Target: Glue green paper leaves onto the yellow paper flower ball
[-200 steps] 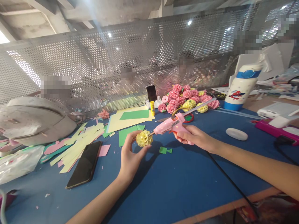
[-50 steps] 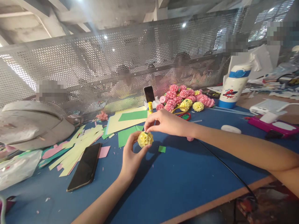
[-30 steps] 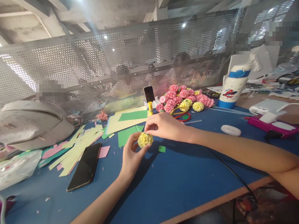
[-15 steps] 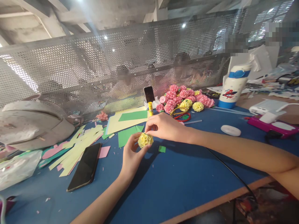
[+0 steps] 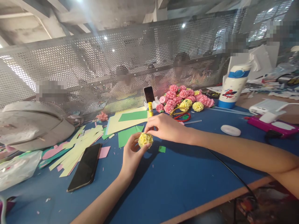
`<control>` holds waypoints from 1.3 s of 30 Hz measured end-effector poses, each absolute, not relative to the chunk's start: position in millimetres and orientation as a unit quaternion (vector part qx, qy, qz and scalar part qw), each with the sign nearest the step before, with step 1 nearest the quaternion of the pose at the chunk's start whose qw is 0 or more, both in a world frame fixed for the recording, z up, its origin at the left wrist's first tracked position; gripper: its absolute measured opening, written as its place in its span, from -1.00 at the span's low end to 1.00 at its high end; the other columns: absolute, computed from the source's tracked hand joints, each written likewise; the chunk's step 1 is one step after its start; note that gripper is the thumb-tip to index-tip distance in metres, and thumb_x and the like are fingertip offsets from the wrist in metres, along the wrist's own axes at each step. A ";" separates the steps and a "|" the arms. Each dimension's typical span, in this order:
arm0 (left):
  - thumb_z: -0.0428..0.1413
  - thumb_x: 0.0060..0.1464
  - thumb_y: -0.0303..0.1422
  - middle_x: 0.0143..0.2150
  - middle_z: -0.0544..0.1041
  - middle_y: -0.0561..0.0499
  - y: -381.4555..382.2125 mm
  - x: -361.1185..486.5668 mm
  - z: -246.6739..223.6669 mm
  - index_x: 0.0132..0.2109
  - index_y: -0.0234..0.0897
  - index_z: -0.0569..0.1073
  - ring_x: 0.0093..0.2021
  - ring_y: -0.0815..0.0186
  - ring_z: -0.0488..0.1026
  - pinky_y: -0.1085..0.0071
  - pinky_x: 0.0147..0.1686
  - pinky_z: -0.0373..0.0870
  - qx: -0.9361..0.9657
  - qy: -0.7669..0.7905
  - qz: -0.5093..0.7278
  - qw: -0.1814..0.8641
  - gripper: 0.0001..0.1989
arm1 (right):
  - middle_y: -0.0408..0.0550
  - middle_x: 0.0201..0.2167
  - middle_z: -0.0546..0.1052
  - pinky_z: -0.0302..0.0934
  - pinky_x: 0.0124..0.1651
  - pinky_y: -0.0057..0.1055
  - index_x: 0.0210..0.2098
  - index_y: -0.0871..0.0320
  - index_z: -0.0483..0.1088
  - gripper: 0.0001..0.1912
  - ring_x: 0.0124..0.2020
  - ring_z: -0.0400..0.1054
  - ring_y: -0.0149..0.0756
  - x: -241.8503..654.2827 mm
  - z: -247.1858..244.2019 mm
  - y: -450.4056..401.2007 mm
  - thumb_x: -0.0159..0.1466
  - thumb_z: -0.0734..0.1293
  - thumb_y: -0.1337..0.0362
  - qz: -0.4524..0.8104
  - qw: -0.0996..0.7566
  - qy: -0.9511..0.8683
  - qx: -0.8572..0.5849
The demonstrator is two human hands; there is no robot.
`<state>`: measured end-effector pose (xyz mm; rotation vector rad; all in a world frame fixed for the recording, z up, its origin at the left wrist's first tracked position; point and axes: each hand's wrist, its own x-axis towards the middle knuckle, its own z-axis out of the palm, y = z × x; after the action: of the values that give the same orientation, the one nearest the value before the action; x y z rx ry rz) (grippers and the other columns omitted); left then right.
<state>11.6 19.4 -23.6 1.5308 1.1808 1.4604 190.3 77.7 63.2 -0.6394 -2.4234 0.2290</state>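
Note:
A yellow folded-paper flower [image 5: 145, 141] is held above the blue table by my left hand [image 5: 133, 152], with the thumb and fingers around its sides. My right hand [image 5: 161, 127] is closed in a pinch at the flower's top edge; whatever its fingertips grip is too small to make out. A small green paper square [image 5: 162, 149] lies just right of the flower. Behind my hands stands a yellow glue stick [image 5: 150, 109]. Green paper [image 5: 126, 136] lies to the left of my right hand.
Pink and yellow paper flowers [image 5: 177, 98], red-handled scissors [image 5: 183, 117] and a bottle [image 5: 233, 87] sit at the back right. Yellow strips [image 5: 77, 149], a phone [image 5: 85, 168] and a backpack [image 5: 35, 124] are left. A white oval object [image 5: 230, 130] lies right.
The yellow flower has turned slightly in my left hand. My right hand's fingers have shifted a little at its top; both hands are otherwise in nearly the same place.

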 end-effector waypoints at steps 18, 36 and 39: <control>0.32 -0.01 -0.19 -0.09 0.55 -0.04 16.3 14.4 -18.7 -0.05 -0.23 0.45 -0.08 0.19 0.53 0.34 -0.12 0.49 0.569 0.457 0.572 0.375 -0.59 | -0.03 -0.26 0.60 0.18 -0.17 -0.38 -0.20 0.21 0.58 -0.81 -0.26 0.40 -0.33 193.8 74.8 77.5 0.36 0.31 0.32 0.105 0.350 -0.899 -0.242; 0.29 0.01 -0.14 -0.12 0.57 -0.05 13.7 16.1 -16.2 -0.05 -0.25 0.45 -0.12 0.18 0.55 0.32 -0.14 0.51 0.562 0.449 0.573 0.392 -0.59 | -0.09 -0.31 0.42 0.13 -0.18 -0.40 -0.18 0.08 0.59 -0.85 -0.23 0.28 -0.31 203.1 68.0 90.7 0.31 0.37 0.33 0.085 0.315 -0.926 -0.188; 0.29 0.01 -0.13 -0.12 0.57 -0.06 13.3 15.8 -16.0 -0.04 -0.26 0.45 -0.11 0.18 0.55 0.32 -0.14 0.51 0.558 0.452 0.577 0.390 -0.57 | -0.10 -0.31 0.43 0.13 -0.20 -0.40 -0.18 0.08 0.60 -0.84 -0.25 0.28 -0.32 203.7 67.7 89.6 0.30 0.36 0.34 0.082 0.315 -0.927 -0.187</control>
<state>15.8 13.3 -16.0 1.4180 1.1487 1.4666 203.7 89.6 67.7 -0.4939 -2.4428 0.2153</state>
